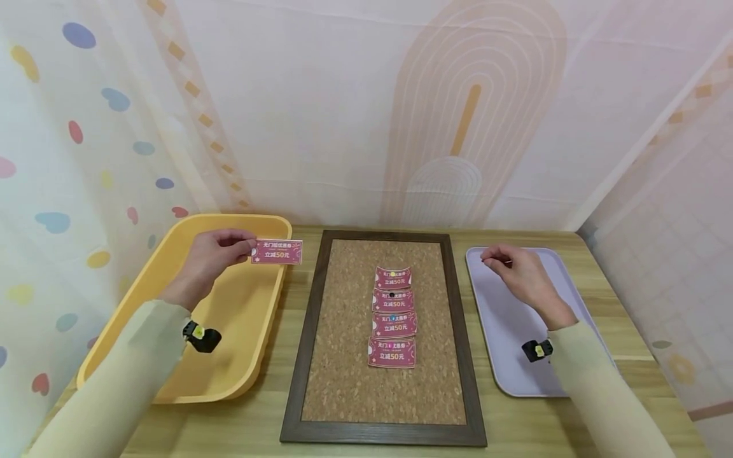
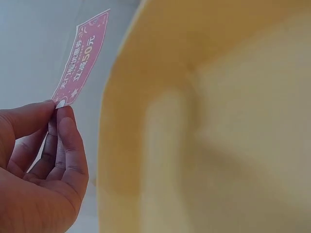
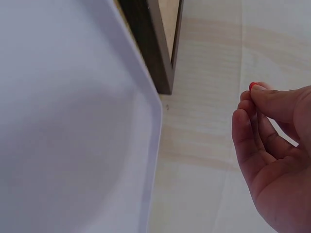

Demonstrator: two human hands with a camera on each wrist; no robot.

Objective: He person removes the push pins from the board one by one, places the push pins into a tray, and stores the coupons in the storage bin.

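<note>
My left hand (image 1: 214, 257) pinches a pink coupon (image 1: 277, 252) by its left end, above the yellow bin's right rim; the left wrist view shows the coupon (image 2: 82, 58) between thumb and forefinger of that hand (image 2: 43, 165). Over the lilac tray, my right hand (image 1: 523, 277) has thumb and forefinger together; in the right wrist view this hand (image 3: 277, 150) pinches a small red object (image 3: 252, 86), perhaps a pin. On the framed cork board (image 1: 343, 331), several coupons (image 1: 392, 354) form a column, each with a small coloured pin near its top.
The yellow bin (image 1: 229, 334) stands left of the board and the lilac tray (image 1: 509, 356) right of it, both on a wooden table (image 1: 624, 305). A patterned curtain (image 1: 321, 114) hangs behind and along the left side.
</note>
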